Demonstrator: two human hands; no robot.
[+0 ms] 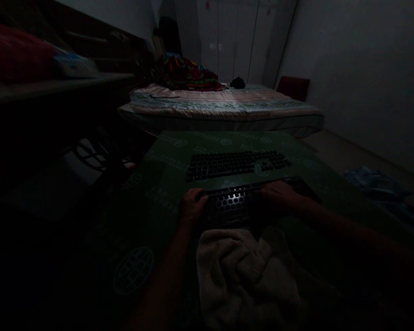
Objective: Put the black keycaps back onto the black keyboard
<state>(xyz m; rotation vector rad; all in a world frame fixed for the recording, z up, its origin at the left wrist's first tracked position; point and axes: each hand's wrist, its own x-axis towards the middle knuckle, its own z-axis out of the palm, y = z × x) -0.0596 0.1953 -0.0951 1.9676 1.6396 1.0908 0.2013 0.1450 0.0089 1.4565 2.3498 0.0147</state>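
A black keyboard base [229,202], its keycaps off and its rows of holes catching some light, lies across the green-covered table in front of me. My left hand [192,207] is closed round its left end, thumb along the top edge. Over the right half of the base rests my right hand [278,195], fingers curled down; deep shadow hides whatever they hold. Behind the base, loose black keycaps [224,164] lie set out in keyboard order. A crumpled light cloth [243,276] is on the near side, just below the base.
The green table cover [165,184] has pale printed globes and lettering. Past its far edge stands a bed [227,103] with a colourful blanket [189,73]. A shelf [100,78] with bags is at left. Fabric [379,184] lies on the floor at right. Light is very dim.
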